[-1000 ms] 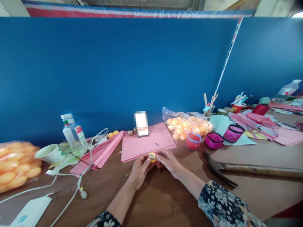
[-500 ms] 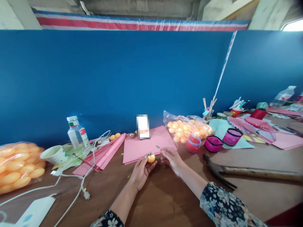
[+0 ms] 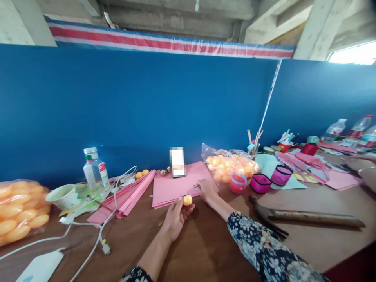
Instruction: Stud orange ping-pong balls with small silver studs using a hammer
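Holding an orange ball (image 3: 188, 201), the left hand (image 3: 175, 219) angles rightward, fingers curled.

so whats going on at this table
The person's left hand holds a small orange ball above the brown table. Their right hand is over the pink paper, fingertips at a tiny dark piece; whether they grip it is unclear. A bag of similar balls lies beyond that hand, and a hammer to the right.
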